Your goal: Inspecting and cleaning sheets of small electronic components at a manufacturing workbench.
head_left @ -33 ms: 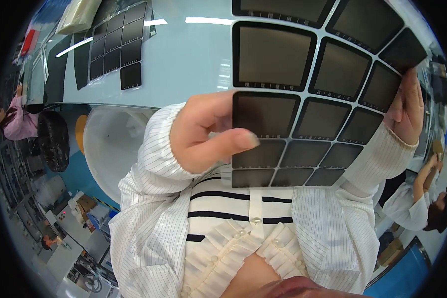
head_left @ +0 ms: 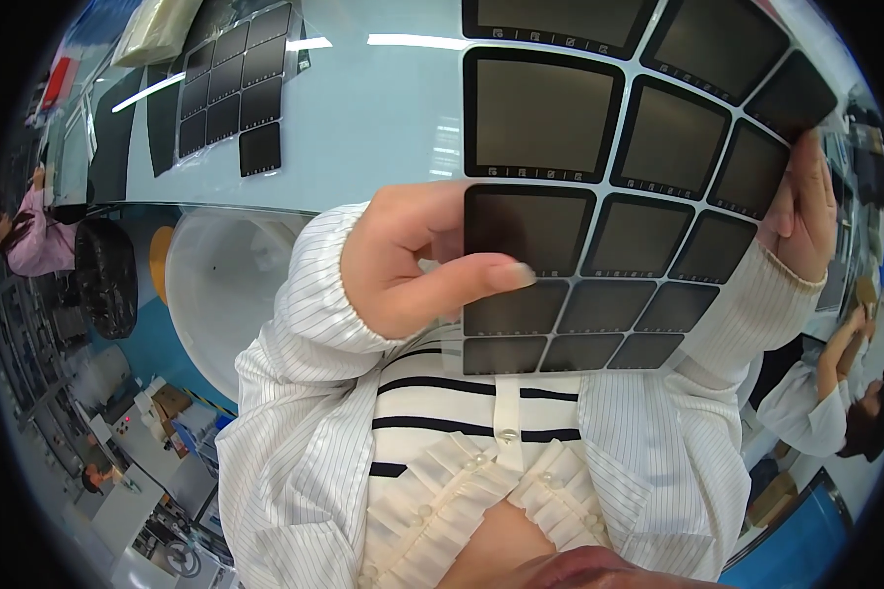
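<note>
A large clear sheet (head_left: pixel 601 187) carrying a grid of dark, black-bordered rectangular panels is held up before my chest. My left hand (head_left: pixel 408 260) grips its left edge, thumb laid across the front of a panel and the other fingers behind. My right hand (head_left: pixel 806 211) is at the far right edge, its fingers bent against the sheet and partly hidden by it. On the table at the left lies another sheet of similar dark panels (head_left: pixel 224 90) in clear film. One separate dark panel (head_left: pixel 260 148) touches its near corner.
The pale glass-like table (head_left: pixel 373 118) extends ahead. A wrapped cream stack (head_left: pixel 155 29) lies at its far left. Below the table edge stands a large white round bin (head_left: pixel 216 294), beside a black-covered chair (head_left: pixel 106 280). A person in white (head_left: pixel 805 412) works at the right; another in pink (head_left: pixel 44 236) is at far left.
My left thumb has slid slightly right across the panel. The held sheet has shifted slightly, its lower left part a little right and down. My right hand has barely moved.
</note>
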Motion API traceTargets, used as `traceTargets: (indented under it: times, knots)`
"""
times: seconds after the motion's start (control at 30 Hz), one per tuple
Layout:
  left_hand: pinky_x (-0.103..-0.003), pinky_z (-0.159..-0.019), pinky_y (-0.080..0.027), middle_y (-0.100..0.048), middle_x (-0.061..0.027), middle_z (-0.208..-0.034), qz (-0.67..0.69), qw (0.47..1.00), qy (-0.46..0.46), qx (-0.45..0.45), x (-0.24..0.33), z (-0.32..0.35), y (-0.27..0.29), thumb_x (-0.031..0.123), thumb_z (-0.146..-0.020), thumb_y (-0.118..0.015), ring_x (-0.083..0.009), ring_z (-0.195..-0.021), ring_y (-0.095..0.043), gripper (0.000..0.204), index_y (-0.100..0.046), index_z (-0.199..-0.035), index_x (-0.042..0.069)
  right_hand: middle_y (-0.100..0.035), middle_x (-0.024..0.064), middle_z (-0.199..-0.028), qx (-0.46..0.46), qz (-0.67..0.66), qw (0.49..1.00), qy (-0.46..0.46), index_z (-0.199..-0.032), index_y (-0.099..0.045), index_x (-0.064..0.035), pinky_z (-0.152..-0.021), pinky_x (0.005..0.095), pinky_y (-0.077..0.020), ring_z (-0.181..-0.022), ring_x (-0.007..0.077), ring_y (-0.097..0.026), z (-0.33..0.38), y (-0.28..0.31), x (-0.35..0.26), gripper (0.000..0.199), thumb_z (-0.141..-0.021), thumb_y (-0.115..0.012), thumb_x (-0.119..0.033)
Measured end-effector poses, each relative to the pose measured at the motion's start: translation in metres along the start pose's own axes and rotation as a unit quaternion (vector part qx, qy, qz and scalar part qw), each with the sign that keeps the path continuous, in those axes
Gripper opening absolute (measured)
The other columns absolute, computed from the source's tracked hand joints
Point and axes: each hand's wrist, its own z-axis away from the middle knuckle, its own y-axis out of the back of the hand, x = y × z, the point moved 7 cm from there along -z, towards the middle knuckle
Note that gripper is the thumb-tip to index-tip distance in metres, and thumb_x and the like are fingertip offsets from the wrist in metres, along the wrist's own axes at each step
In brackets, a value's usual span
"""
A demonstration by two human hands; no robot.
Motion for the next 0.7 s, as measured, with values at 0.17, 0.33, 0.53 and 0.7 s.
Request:
traceTargets:
  times: [0.17,0.33,0.53,0.7]
  knots:
    - [-0.021,-0.042,-0.030,-0.050,-0.0015,-0.052,-0.076,0.996,-0.005,0.046,-0.005,-0.003,0.011,0.009,-0.071,-0.075,-0.0063,-0.045,-0.039,0.030,-0.050,-0.056,0.003,-0.065,0.0053,-0.089,-0.009,-0.033,0.997,-0.064,-0.115,-0.056,-0.0006,-0.043,0.0122,-0.0282,-0.041,0.0029,-0.035,-0.010,0.003,0.026,0.028,-0.091,-0.050,-0.014]
    - [-0.023,-0.041,-0.029,-0.047,-0.0020,-0.049,-0.153,0.979,-0.131,0.030,0.003,-0.009,0.015,0.010,-0.069,-0.077,-0.0086,-0.044,-0.039,0.041,-0.041,-0.049,0.005,-0.064,0.0055,-0.094,-0.003,-0.074,0.992,-0.102,-0.116,-0.056,-0.0003,-0.042,0.0128,-0.0267,-0.044,0.0027,-0.034,-0.016,0.001,0.041,0.028,-0.091,-0.051,-0.013]
    - [-0.024,-0.042,-0.031,-0.050,-0.0026,-0.052,-0.120,0.985,-0.126,0.000,0.006,-0.007,0.017,0.009,-0.071,-0.075,-0.0099,-0.045,-0.041,0.035,-0.045,-0.053,0.003,-0.062,0.0047,-0.077,0.060,-0.014,0.995,-0.076,-0.110,-0.059,0.0018,-0.040,0.0151,-0.0241,-0.042,0.0027,-0.034,-0.020,-0.014,0.042,0.027,-0.090,-0.054,-0.016]
    - [-0.025,-0.047,-0.034,-0.057,-0.0071,-0.062,0.021,0.986,-0.164,-0.002,0.010,-0.007,0.015,0.002,-0.072,-0.071,-0.0118,-0.052,-0.048,0.014,-0.058,-0.066,-0.001,-0.045,-0.0016,-0.053,-0.024,-0.041,0.977,-0.206,-0.098,-0.061,0.0022,-0.040,0.0192,-0.0215,-0.041,0.0045,-0.033,-0.022,-0.058,0.093,0.026,-0.086,-0.060,-0.021]
